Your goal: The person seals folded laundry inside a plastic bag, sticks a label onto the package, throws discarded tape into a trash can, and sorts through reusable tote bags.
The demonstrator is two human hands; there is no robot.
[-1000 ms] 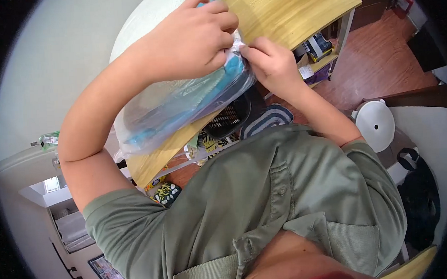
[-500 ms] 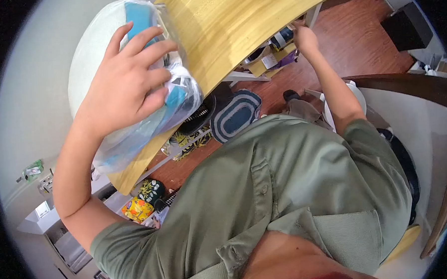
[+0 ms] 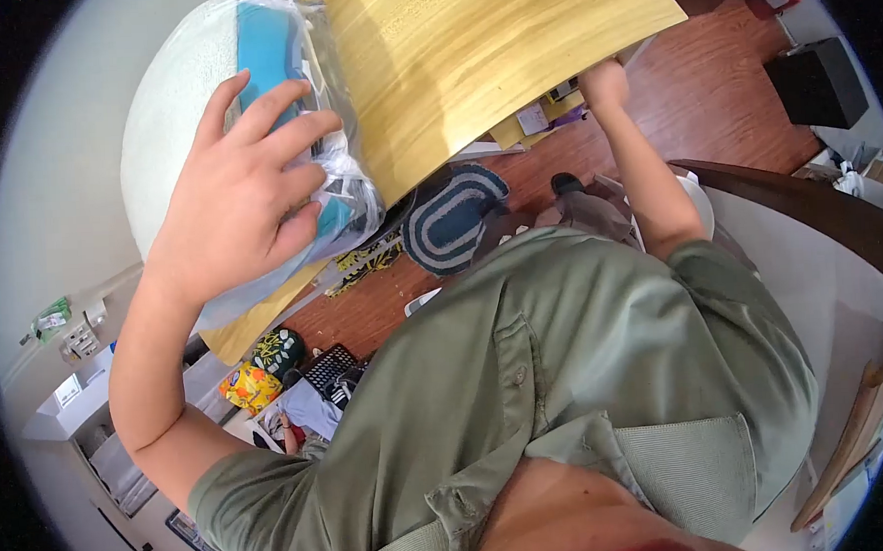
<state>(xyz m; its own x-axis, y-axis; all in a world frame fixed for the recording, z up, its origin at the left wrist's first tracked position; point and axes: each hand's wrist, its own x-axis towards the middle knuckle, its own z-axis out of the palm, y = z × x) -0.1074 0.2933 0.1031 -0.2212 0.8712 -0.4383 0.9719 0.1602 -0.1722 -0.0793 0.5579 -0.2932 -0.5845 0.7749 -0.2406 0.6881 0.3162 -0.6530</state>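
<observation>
Bagged bundle: a large clear plastic bag [image 3: 344,196] is set on the worktop [image 3: 452,68], at its left end in the view; a rounded white mass [image 3: 174,120] and a strip of bright blue [image 3: 264,47] are seen through the plastic, and the film is bunched together on the side nearer the bare wood.
Left hand: the left hand [image 3: 250,180] is laid over the bag, back upward, open, with the fingers spread and slightly bent across the white and blue parts; nothing is seen to be gripped by it.
Right hand: the right hand [image 3: 606,84] is held at the far end of the worktop, well apart from the bag; its fingers are hidden by the edge, so whether it is open, closed or gripping cannot be told.
Under the worktop: a white label [image 3: 532,120] and something purple [image 3: 570,117] are partly seen near the right hand.
Floor: an oval striped rug [image 3: 452,221] is laid on reddish boards [image 3: 695,97]; a black box [image 3: 817,84] is placed farther off, beyond the right hand.
Lower left: a yellow and orange packet [image 3: 250,386] is set beside a dark patterned bundle [image 3: 278,351], with a black grid-like object [image 3: 329,369] nearby.
Clothing: a grey-green shirt [image 3: 446,374] is worn, its short sleeves ending above the elbows.
</observation>
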